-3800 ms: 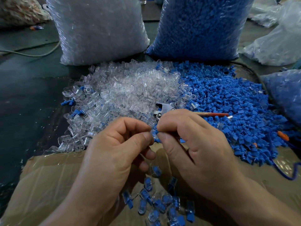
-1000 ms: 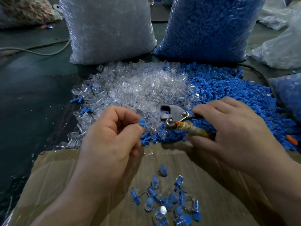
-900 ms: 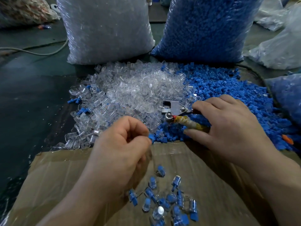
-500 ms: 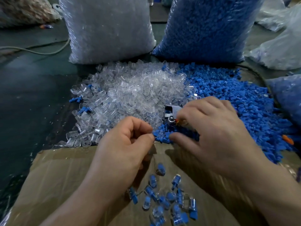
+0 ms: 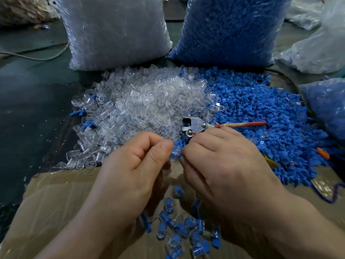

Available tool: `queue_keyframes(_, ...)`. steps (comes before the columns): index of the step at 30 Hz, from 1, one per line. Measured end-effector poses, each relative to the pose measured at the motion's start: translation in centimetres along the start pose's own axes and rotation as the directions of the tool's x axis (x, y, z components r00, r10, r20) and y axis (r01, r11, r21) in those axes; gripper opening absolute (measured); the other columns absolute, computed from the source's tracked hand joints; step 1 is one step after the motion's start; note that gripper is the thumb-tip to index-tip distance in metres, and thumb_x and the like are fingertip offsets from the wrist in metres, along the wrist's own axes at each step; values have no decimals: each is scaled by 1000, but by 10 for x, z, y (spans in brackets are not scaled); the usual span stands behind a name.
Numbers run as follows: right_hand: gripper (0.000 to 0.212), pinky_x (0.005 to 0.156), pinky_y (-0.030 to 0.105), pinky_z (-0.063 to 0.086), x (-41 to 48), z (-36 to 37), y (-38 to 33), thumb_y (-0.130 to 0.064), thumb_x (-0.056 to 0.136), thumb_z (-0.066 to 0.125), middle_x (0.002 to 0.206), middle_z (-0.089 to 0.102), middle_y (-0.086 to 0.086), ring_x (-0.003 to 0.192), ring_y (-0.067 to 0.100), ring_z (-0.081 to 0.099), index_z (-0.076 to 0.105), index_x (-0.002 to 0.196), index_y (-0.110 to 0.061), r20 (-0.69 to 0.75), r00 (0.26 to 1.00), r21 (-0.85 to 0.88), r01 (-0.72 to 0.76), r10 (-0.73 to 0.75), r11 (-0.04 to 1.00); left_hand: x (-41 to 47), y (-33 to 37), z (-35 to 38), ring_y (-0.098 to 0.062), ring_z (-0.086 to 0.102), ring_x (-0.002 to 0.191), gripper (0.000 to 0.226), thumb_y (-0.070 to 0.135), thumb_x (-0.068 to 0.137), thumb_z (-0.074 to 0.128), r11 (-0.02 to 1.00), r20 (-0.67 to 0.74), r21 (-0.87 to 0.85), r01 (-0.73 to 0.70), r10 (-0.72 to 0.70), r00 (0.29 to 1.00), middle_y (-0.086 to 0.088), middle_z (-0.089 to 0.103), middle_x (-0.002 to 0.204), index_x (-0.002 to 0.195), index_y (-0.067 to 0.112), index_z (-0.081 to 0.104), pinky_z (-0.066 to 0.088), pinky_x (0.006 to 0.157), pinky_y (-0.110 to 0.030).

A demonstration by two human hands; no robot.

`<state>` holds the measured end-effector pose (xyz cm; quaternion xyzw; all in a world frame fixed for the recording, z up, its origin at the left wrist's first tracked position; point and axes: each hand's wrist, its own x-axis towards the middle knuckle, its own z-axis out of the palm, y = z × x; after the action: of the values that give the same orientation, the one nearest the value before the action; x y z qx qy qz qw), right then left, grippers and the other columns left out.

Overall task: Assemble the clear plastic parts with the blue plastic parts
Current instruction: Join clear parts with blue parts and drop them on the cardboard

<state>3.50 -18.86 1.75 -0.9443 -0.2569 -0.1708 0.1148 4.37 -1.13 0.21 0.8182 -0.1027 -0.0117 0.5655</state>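
- The left hand and the right hand meet fingertip to fingertip at the centre of the view. Both have their thumb and forefinger curled in a pinch on one small blue part, which the fingers mostly hide. I cannot tell whether a clear shell is already on it.
- At 12 o'clock from the hands lies a heap of clear plastic parts: glossy, hollow little caps with rounded ends.
- At 2 o'clock, touching that heap, spreads a pile of blue plastic parts. They are matt, blocky and ribbed.
- A metal hand tool rests where the two heaps join, just above the right knuckles. It has bright steel jaws, and its red handle points to 3 o'clock.
- At 6 o'clock, under the wrists, assembled pieces lie scattered on a creased brown cardboard sheet, each a clear shell over a blue core.
- Two crinkly transparent sacks stand upright behind the heaps, the sack of clear parts at 11 o'clock and the sack of blue parts at 1 o'clock.
- Everything rests on a dark green surface, dull and speckled. A pale cable curves across it at 10 o'clock.
- More plastic bags sit at 2 o'clock.
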Motion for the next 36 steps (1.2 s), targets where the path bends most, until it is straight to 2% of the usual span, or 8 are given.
queue_keyframes(5, 30, 62, 35, 37, 1, -6, -10, -35, 96, 38, 69, 51, -6, 66, 15, 47, 52, 72, -21, 232, 964, 269, -191, 129, 944, 3, -3, -6, -7, 50, 48, 39, 64, 85, 64, 995, 151, -96, 16, -1, 989, 3, 59, 56, 82, 26, 66, 40, 42, -21)
queue_keyframes(7, 31, 53, 37, 33, -3, -12, -12, -38, 86, 45, 59, 50, -5, 57, 12, 44, 51, 63, -19, 385, 886, 663, -461, 259, 589, 2, 0, -7, -6, 58, 55, 25, 56, 83, 63, 988, 217, -130, -87, 114, 969, 2, 66, 67, 90, 32, 68, 46, 48, -21)
queue_keyframes(9, 28, 49, 39, 27, -5, -18, -11, -32, 76, 49, 54, 46, 3, 52, 19, 40, 52, 51, -18, 564, 765, 760, -628, 311, 166, 0, 3, -8, -9, 65, 62, 20, 50, 85, 62, 972, 267, -96, -213, 232, 936, 4, 69, 77, 99, 36, 68, 51, 54, -22)
queue_keyframes(12, 35, 47, 37, 33, -6, -16, -5, -39, 84, 49, 52, 47, -2, 47, 9, 41, 51, 58, -16, 469, 803, 577, -594, 368, 561, 1, 3, -17, -6, 68, 72, 19, 46, 83, 60, 952, 273, 110, -287, 248, 929, 16, 70, 85, 99, 40, 66, 50, 56, -11)
queue_keyframes(15, 41, 51, 30, 35, -6, -14, 0, -53, 88, 31, 61, 52, -7, 55, 6, 48, 46, 65, -22, 360, 865, 101, -407, 348, 908, 5, -3, -24, 2, 65, 74, 19, 50, 77, 57, 907, 290, 330, -262, 167, 942, 26, 66, 89, 93, 42, 63, 46, 58, -6)
queue_keyframes(23, 26, 68, 38, 49, -12, -8, 3, -57, 86, 45, 79, 55, -11, 76, 12, 54, 42, 82, -31, 442, 844, 18, -348, 305, 937, 4, -4, -13, 6, 60, 79, 12, 39, 79, 59, 808, 509, 408, -426, 186, 841, 22, 60, 87, 89, 37, 66, 50, 67, -20)
queue_keyframes(29, 42, 59, 36, 41, -1, 12, 2, -72, 84, 43, 89, 58, -10, 82, 21, 60, 37, 103, -34, 259, 916, -27, -312, 308, 950, 7, -13, -12, 7, 62, 74, 27, 58, 81, 54, 843, 193, 499, -200, 117, 974, 29, 64, 87, 104, 45, 58, 47, 53, -16)
queue_keyframes(36, 35, 49, 32, 21, 6, 26, 4, -55, 95, 27, 82, 39, -11, 71, 18, 48, 49, 114, -35, 224, 951, -89, -197, 212, 976, 12, -15, -1, -5, 56, 96, 47, 52, 86, 46, 692, 176, 694, -199, 105, 979, 21, 59, 103, 129, 40, 60, 50, 81, -30)
